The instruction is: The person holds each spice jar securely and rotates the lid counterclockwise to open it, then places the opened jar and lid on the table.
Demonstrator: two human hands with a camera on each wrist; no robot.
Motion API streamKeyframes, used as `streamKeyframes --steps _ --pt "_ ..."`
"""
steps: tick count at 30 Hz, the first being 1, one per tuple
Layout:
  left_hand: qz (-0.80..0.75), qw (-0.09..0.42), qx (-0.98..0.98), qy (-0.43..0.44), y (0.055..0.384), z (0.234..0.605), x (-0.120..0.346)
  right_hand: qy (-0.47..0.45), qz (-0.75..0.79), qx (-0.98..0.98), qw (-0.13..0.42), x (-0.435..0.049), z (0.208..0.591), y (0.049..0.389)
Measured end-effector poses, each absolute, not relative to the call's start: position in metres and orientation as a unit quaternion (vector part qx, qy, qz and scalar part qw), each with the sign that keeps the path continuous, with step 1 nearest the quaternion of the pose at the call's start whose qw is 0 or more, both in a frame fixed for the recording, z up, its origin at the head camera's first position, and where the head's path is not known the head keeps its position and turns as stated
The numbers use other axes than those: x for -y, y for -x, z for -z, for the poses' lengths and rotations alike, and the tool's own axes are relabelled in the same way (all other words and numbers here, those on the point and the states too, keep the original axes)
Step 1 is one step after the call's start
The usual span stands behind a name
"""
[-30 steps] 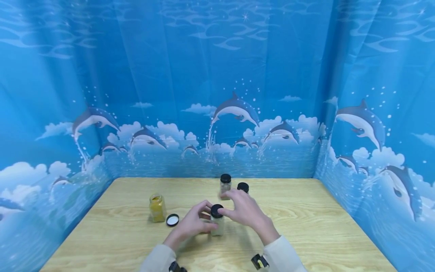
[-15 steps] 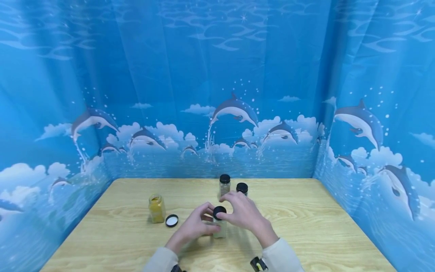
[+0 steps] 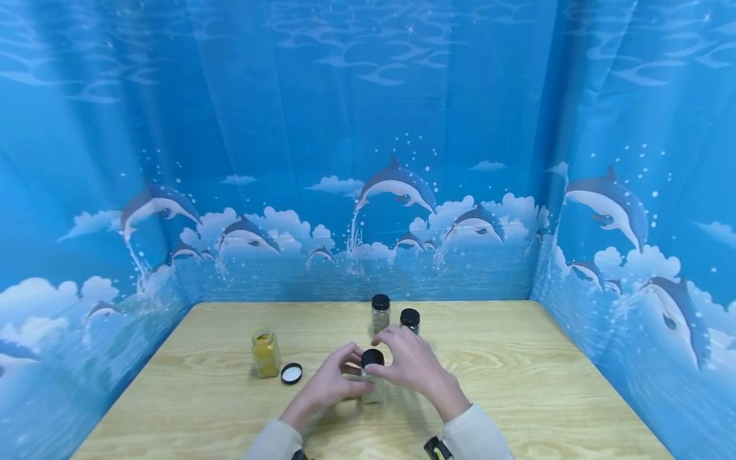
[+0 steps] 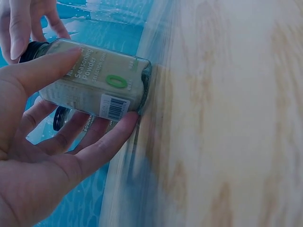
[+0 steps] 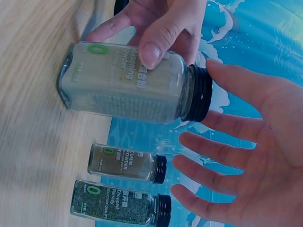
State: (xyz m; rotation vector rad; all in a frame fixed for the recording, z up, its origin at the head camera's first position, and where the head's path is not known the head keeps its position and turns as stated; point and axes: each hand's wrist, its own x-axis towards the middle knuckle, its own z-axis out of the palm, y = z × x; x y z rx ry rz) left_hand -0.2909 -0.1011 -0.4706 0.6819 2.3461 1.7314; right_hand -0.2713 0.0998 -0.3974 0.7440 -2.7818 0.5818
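A square glass jar of seasoning powder (image 5: 118, 90) stands on the table between both hands. My left hand (image 3: 330, 382) grips its body, the thumb across the label in the left wrist view and the fingers round the other side. From above, my right hand (image 3: 411, 364) pinches the black lid (image 5: 201, 93) with thumb and index finger. Its other fingers stretch out beside the lid without holding anything. The lid sits on the jar's neck.
Left of the hands stands an uncapped jar of yellow powder (image 3: 266, 358), a black lid (image 3: 291, 373) lying white side up beside it. Behind the right hand stand capped jars of cumin powder (image 5: 122, 161) and chopped parsley (image 5: 113, 203). A dolphin-print curtain (image 3: 368, 160) surrounds the table.
The seasoning jar has shifted slightly to the right, with both hands staying on it. In the last half second hardly anything has moved.
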Motion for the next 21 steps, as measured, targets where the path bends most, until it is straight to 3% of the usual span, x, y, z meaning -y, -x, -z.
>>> streamKeyframes --steps 21 --pt "-0.580 0.073 -0.781 -0.222 0.2888 0.4697 0.1007 -0.248 -0.170 0.946 0.118 -0.0937 0.4006 0.2675"
